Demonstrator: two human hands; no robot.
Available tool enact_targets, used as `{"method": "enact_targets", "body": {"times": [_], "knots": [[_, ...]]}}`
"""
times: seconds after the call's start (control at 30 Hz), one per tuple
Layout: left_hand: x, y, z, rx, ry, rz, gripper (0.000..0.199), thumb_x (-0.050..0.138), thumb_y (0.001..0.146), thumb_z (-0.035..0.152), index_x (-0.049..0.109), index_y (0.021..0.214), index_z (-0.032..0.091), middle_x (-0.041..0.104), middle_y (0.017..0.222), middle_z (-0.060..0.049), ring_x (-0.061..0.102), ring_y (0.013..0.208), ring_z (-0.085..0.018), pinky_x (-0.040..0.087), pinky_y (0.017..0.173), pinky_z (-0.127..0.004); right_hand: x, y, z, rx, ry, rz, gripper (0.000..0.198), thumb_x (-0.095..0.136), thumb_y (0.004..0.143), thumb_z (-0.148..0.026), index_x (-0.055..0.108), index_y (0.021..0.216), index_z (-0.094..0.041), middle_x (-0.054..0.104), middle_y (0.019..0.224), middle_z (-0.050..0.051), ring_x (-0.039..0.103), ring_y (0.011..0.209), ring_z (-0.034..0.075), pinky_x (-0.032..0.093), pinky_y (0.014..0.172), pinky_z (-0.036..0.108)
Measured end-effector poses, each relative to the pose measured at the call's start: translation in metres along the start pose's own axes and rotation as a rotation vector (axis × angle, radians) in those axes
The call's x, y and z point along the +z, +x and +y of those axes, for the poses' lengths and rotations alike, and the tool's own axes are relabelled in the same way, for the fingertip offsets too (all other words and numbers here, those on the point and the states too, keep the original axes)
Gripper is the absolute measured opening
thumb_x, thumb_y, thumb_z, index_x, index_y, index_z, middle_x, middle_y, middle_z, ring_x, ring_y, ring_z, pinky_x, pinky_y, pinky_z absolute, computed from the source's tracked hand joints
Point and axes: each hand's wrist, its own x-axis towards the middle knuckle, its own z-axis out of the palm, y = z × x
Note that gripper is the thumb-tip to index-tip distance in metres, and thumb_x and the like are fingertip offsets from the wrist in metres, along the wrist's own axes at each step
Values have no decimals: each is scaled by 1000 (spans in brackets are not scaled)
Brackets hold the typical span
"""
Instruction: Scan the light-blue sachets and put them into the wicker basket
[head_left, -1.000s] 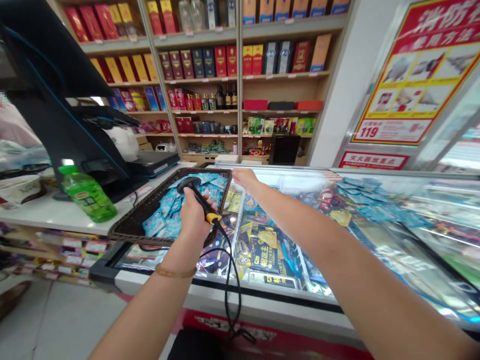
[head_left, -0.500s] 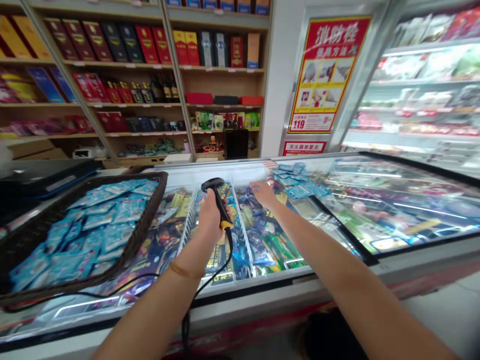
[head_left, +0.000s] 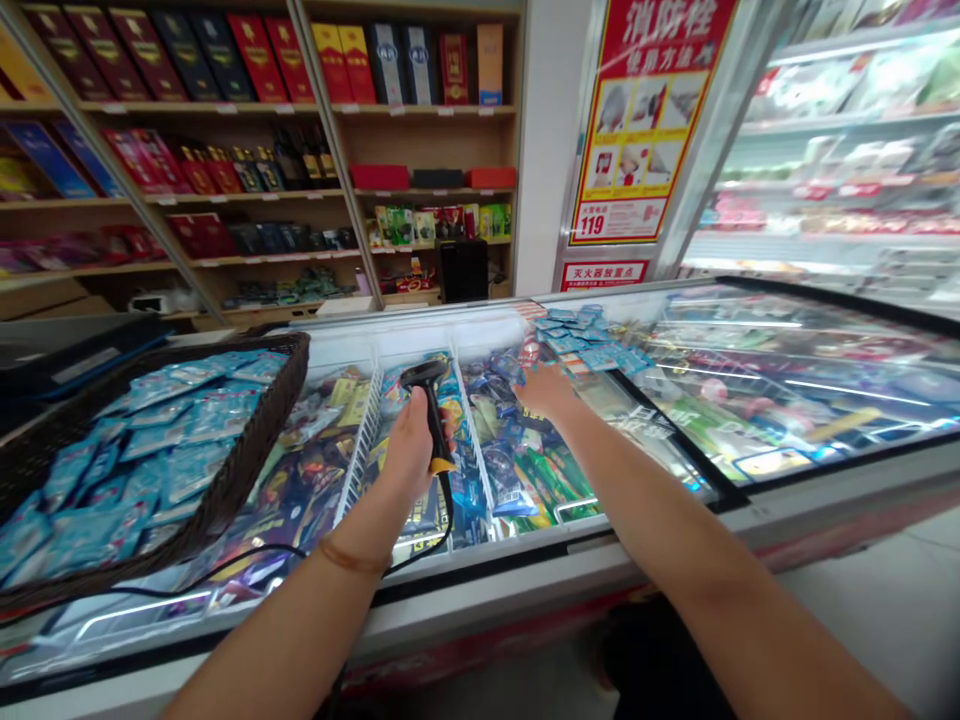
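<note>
My left hand [head_left: 409, 438] is wrapped round the handle of a black barcode scanner [head_left: 424, 374] with a yellow base, its head upright over the freezer. A black cable hangs from the scanner's base. My right hand [head_left: 550, 392] reaches over the freezer's right compartment, fingers stretched out and apart, and nothing shows in its grasp. Just beyond it, blue sachets [head_left: 592, 345] lie in a loose pile on the glass lid. Packaged frozen goods [head_left: 525, 470] fill the freezer below both hands. Whether the right fingertips touch anything, I cannot tell.
A dark woven basket [head_left: 259, 440] full of similar blue sachets stands at the left. White wire dividers [head_left: 478, 450] split the chest freezer. The scanner cable [head_left: 187, 590] crosses the front left. Shelves of boxes [head_left: 420, 110] and a red poster [head_left: 637, 130] are behind.
My view has tipped down a little. The right hand has moved slightly right and its fingers have spread. The scanner stays in my left hand, its handle now turned more upright.
</note>
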Motion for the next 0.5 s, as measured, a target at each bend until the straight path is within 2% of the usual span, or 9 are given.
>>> {"method": "enact_targets", "body": {"times": [0.1, 0.2, 0.27, 0.33, 0.4, 0.5], "knots": [[0, -2, 0, 2, 1, -6, 52, 60, 90, 72, 57, 90, 20, 58, 62, 2, 50, 40, -11, 38, 36, -23, -3, 3, 2, -142, 48, 55, 53, 44, 104, -41, 60, 146, -15, 57, 153, 18, 47, 144, 39, 40, 116, 52], [-1, -3, 0, 23, -17, -10, 48, 57, 93, 68, 57, 94, 20, 59, 63, 2, 51, 41, -11, 40, 37, -23, -5, 10, 17, -187, 88, 166, 55, 41, 100, -21, 54, 154, -20, 47, 164, 11, 41, 150, 35, 37, 120, 52], [-1, -4, 1, 25, -19, -11, 46, 55, 95, 66, 58, 96, 20, 59, 62, 3, 51, 41, -11, 40, 37, -22, -5, 13, 28, -246, 74, 135, 70, 44, 92, -7, 47, 159, -25, 38, 170, 6, 34, 156, 30, 33, 123, 51], [-1, -5, 2, -5, -8, -4, 46, 54, 96, 66, 58, 96, 20, 58, 62, 3, 50, 40, -11, 38, 36, -22, -4, 15, 34, -295, 53, 34, 81, 46, 85, 0, 43, 161, -29, 37, 171, 3, 31, 159, 27, 29, 126, 52], [1, -6, 2, -32, -8, 6, 45, 55, 96, 65, 59, 96, 20, 59, 64, 2, 51, 40, -11, 39, 36, -22, -2, 15, 35, -287, 30, -37, 82, 50, 84, -2, 44, 160, -30, 43, 167, 6, 36, 156, 30, 29, 125, 55], [2, -8, 1, -33, -22, 16, 44, 58, 95, 64, 59, 97, 20, 60, 66, 2, 51, 41, -10, 42, 38, -23, -5, 14, 35, -213, -35, -22, 77, 61, 82, -9, 50, 156, -22, 51, 160, 17, 44, 148, 39, 36, 119, 58]]}}
